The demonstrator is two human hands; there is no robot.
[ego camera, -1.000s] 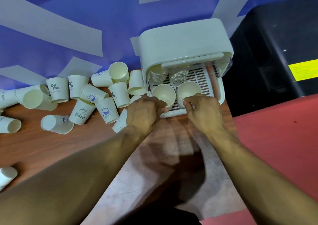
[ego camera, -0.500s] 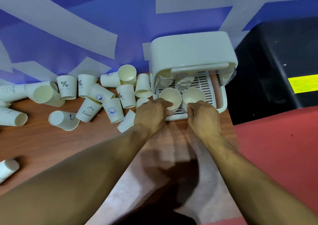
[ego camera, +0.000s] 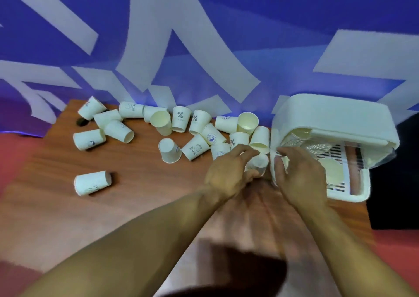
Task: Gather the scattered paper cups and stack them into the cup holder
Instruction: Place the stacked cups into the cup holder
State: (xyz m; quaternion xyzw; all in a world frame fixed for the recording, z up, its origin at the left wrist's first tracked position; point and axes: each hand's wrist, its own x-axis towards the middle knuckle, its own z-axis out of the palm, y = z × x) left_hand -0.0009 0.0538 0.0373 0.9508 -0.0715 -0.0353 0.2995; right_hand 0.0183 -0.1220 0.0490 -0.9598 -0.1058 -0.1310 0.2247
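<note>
- The left hand (ego camera: 229, 174) has its fingers and thumb curled round one paper cup (ego camera: 259, 161); the cup is at its fingertips, just beside the near wall of the cup holder (ego camera: 328, 115)
- The right hand (ego camera: 299, 176) is close beside the left one, with bent, spread fingers over the holder's edge; it is blurry there, so I cannot tell if it holds anything
- A wide cup (ego camera: 333, 172) already stands inside the holder, just past the right hand
- If the left hand squeezes too hard, the paper cup could squash; then it may not slide into another cup
- The two hands are very close; they could bump, and the cup could drop
- If the cup goes in tilted, it may jam or tip over and not stack
- The loose cups (ego camera: 197, 148) lie right next to the left hand, on its outer side; some lie on their sides, so a knock from the hand could make them roll along the table (ego camera: 136, 206), maybe off it
- The holder looks close to the table edge beyond the right hand; a hard push might slide it that way
</note>
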